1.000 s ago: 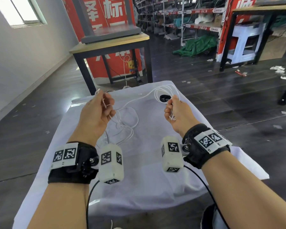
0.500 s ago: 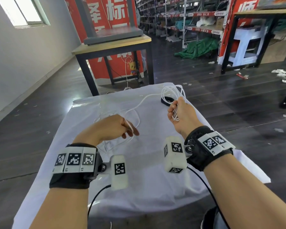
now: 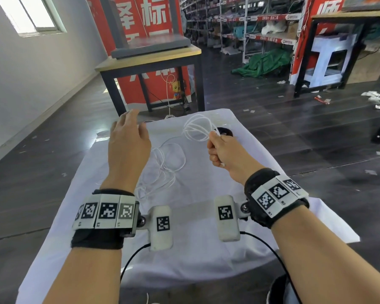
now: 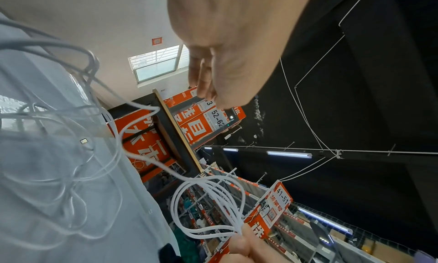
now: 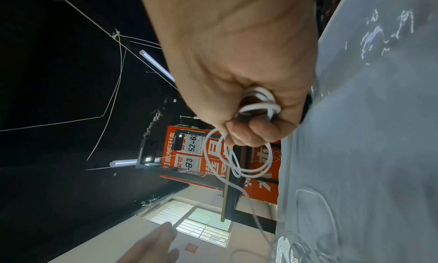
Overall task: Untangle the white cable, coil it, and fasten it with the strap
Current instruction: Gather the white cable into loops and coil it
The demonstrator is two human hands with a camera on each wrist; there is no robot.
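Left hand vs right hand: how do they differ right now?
The left hand is open, fingers spread, holding nothing; the right hand is a fist gripping loops of the white cable. The left hand sits further out, near the far left edge of the white cloth; the right hand is above its right half, next to a dark object. The left shows its back, the right its thumb side. Both are raised off the cloth and wear marker wristbands.

Right hand (image 5: 246, 105) fist grips white cable (image 5: 237, 165) loops beside white cloth (image 5: 367, 135).
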